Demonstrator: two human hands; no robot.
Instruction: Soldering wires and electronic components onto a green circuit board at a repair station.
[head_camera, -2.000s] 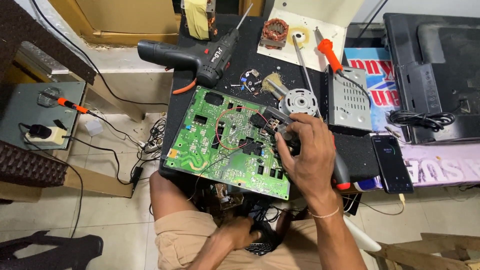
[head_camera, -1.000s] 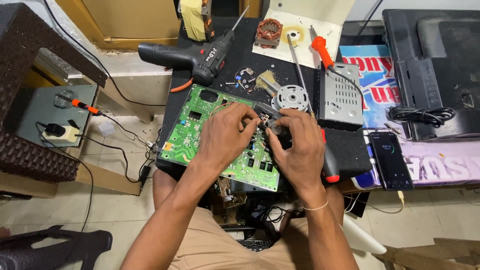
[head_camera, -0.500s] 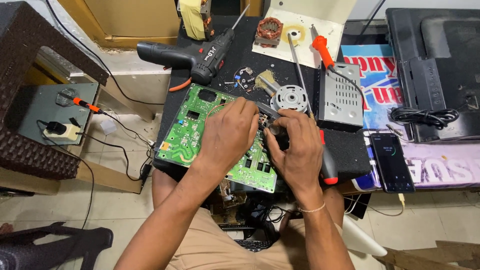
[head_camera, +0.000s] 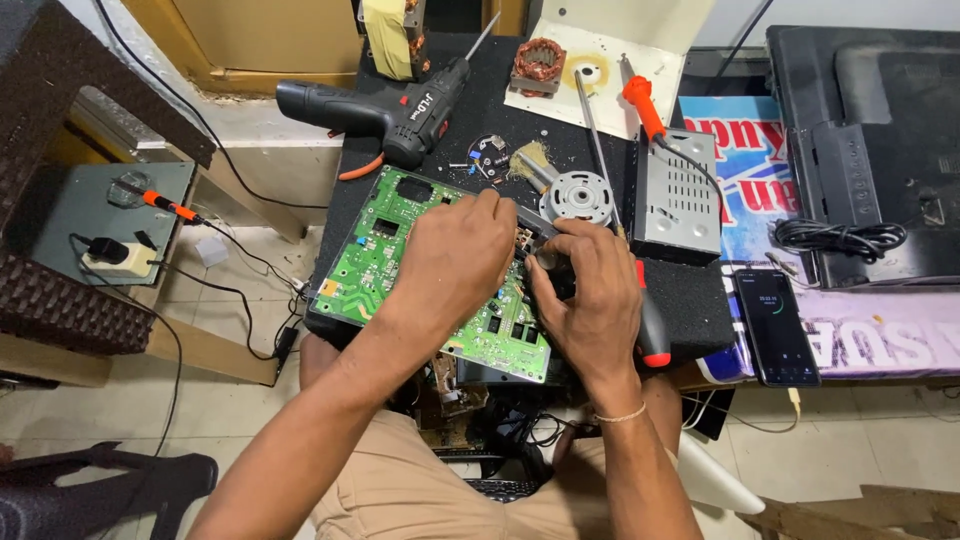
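Black matting covers the cluttered counter (head_camera: 690, 300), where a green circuit board (head_camera: 385, 250) lies tilted, its long axis running from upper left to lower right, the near corner overhanging the person's lap. Both hands meet over the board's right half, the left hand (head_camera: 455, 265) coming in across it and the right hand (head_camera: 592, 300) from its right edge. The left hand's fingers are curled down, pinching at something on the board; what is hidden. The right hand is closed round a small dark part beside a red-tipped tool (head_camera: 652, 335). A cordless drill (head_camera: 385, 110) and a metal motor (head_camera: 578, 195) lie beyond.
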